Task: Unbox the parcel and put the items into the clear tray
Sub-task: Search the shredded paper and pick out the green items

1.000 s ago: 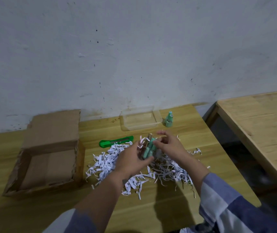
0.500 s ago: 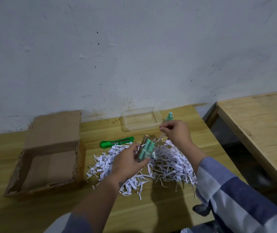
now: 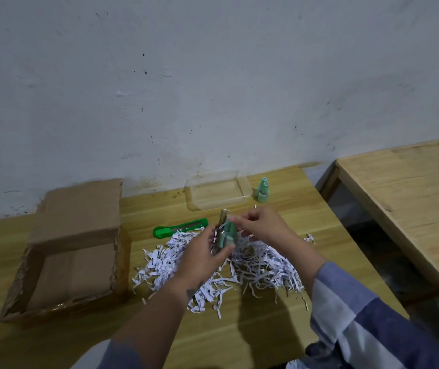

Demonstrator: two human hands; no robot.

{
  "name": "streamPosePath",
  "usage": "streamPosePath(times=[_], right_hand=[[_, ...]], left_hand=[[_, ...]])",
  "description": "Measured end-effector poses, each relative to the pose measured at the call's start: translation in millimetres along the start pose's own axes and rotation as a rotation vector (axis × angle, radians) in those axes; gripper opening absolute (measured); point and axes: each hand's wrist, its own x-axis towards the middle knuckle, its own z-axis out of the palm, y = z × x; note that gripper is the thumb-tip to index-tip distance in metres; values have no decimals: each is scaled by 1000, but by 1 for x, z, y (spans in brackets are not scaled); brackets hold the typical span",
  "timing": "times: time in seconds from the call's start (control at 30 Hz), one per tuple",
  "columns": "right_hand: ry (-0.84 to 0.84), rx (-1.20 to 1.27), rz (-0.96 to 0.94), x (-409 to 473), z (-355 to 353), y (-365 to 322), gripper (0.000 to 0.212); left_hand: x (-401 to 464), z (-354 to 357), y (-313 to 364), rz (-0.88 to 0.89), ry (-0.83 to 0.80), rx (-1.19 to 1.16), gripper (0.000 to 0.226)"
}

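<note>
1. Sleeves of blue and pale check come in over the near edge of the desk (image 3: 239, 339), both forearms reaching toward its middle.
2. Shredded paper (image 3: 261, 265) lies heaped just beyond, loose packing spread toward the right edge; strips could still cling to whatever is lifted out of it.
3. Left hand (image 3: 202, 259) is curled shut around a small bundle of green bottles (image 3: 226, 234), held upright above the heap, seemingly so that the other hand can work on it.
4. Right hand (image 3: 261, 227) is closed in a pinch at the top of the bundle; whether it grips a bottle or a wrapper I cannot tell.
5. Green box cutter (image 3: 179, 228) lies just left of the hands, touching the far fringe of the shreds and out of the way.
6. Cardboard box (image 3: 72, 251) sits open toward the left edge, well apart from the hands, and shows nothing inside.
7. Clear tray (image 3: 217, 194) waits against the far edge, looking bare, with a clear path from the hands.
8. Green bottles (image 3: 263, 191) stand just beside the tray's right wall, outside it, so they too probably still need placing.
</note>
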Motion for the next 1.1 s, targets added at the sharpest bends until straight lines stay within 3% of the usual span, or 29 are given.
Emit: streamPosePath(times=[0.13,0.23,0.37,0.5,0.63,0.77,0.9,1.1], right_hand=[[37,-59,-25,2,-4,1,15],[73,29,-10,3,-15,-1,8],[215,16,17,11,-38,6,12],[356,-49,22,18,-65,15,15],[504,-109,11,33,-83,24,12],[565,-184,46,56,-89,36,21],[559,-235,77,84,-94,49,24],[423,-187,178,124,-103,65,24]], left_hand=[[4,3,3,22,-31,-17,56],[12,6,0,47,-37,20,41],[20,13,-16,137,-72,431,33],[22,21,-23,229,-104,670,52],[24,30,-34,162,-288,744,77],[26,34,-45,177,-307,785,100],[26,34,-49,197,-295,797,93],[27,42,-68,257,-184,824,64]])
